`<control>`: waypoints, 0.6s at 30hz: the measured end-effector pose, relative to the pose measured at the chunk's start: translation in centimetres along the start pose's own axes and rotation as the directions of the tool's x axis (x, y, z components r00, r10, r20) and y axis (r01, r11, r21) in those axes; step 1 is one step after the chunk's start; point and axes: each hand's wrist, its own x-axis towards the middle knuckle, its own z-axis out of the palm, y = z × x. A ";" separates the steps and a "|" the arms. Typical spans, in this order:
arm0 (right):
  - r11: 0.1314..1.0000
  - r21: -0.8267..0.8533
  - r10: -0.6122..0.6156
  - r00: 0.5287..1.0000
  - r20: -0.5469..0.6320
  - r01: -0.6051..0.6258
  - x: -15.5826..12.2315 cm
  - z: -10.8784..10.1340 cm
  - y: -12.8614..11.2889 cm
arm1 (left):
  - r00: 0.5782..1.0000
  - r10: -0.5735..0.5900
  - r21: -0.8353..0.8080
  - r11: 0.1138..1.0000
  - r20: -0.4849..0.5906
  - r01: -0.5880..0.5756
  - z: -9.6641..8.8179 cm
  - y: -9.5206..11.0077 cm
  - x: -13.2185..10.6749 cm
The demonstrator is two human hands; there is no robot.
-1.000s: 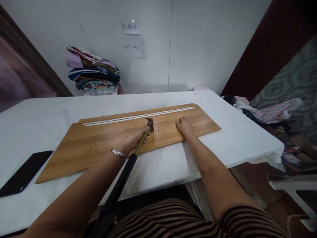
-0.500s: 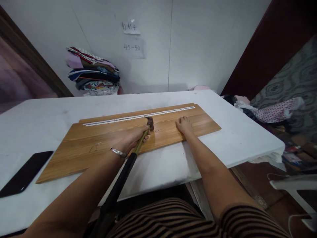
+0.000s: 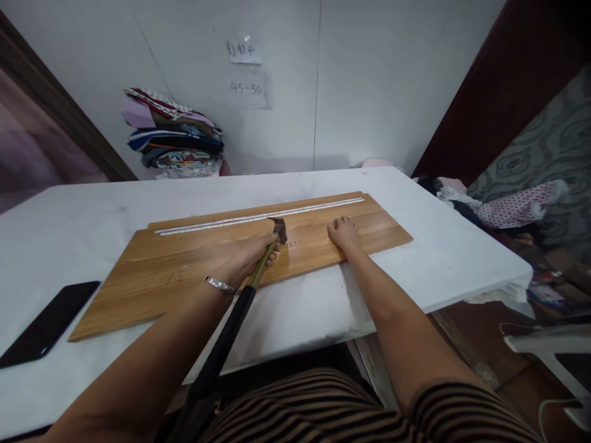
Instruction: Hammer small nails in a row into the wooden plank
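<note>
Hammer (image 3: 279,229) head is low over the wooden board (image 3: 152,277), just beside the white strip (image 3: 221,219); whether it touches the wood is unclear. The left grip (image 3: 244,258) is curled tight round the shaft, close under the head. Further right, the right grip (image 3: 342,234) lies spread flat on the board. Since half a second ago neither grip nor the hammer has shifted. A black phone (image 3: 46,323) lies at the left of the white table (image 3: 92,215), near the board's corner. Folded cloths (image 3: 173,132) are stacked by the white wall (image 3: 369,80), with paper notes (image 3: 249,89) to their right.
</note>
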 end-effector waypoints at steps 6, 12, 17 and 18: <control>1.000 0.001 0.006 1.000 0.003 -0.006 0.0 0.0 0.0 | 1.000 -0.005 0.011 1.000 0.010 0.005 0.1 -0.3 -0.3; 1.000 -0.001 0.003 1.000 -0.008 -0.003 0.1 0.1 0.1 | 1.000 -0.007 0.025 1.000 -0.016 0.007 0.2 -0.2 -0.5; 1.000 -0.005 0.003 1.000 -0.005 -0.003 0.0 0.0 0.0 | 1.000 -0.009 0.037 0.999 -0.020 0.010 0.3 -0.3 -0.6; 1.000 -0.005 0.004 1.000 -0.007 -0.004 0.0 -0.1 -0.1 | 1.000 -0.014 0.036 0.999 -0.022 0.015 0.3 -0.2 -0.6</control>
